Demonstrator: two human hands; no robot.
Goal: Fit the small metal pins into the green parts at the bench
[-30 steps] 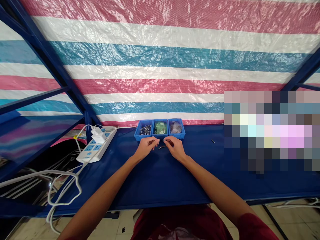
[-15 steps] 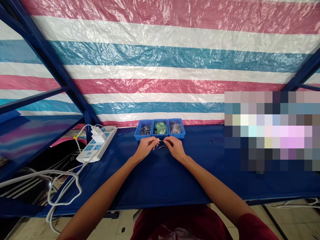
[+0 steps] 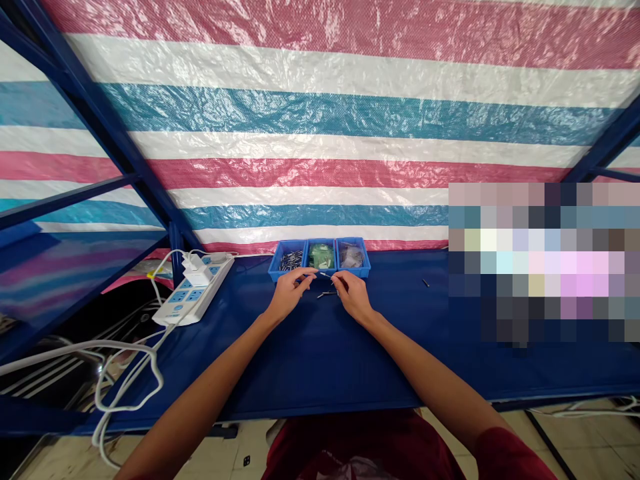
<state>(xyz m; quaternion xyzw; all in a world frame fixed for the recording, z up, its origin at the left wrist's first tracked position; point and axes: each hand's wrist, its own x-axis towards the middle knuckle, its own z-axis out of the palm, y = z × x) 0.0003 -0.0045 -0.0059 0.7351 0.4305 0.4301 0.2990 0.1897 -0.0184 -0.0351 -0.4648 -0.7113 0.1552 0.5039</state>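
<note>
Pinching a slim, light-tipped piece point(image 3: 325, 275) between thumb and fingers, the right hand point(image 3: 353, 293) holds it out toward the left hand point(image 3: 291, 292) in the head view. The left hand's thumb and forefinger stand a little apart, near the piece's other end; whether they touch it is too small to tell.

Just beyond the hands, three blue bins sit side by side on the blue desk point(image 3: 300, 367). The left bin point(image 3: 287, 273) carries many slim dark pieces, the middle bin point(image 3: 321, 271) green packaging, and the right bin point(image 3: 354, 272) clear packaging. Small loose pieces point(image 3: 327, 294) lie on the desk between the hands, and a single dark piece point(image 3: 425, 283) lies well to their right. At the desk's left side, a white power strip point(image 3: 189, 300) bears a white plug point(image 3: 198, 273), with white cables point(image 3: 155, 370) near it. Behind the desk hangs a striped sheet point(image 3: 320, 160).
</note>
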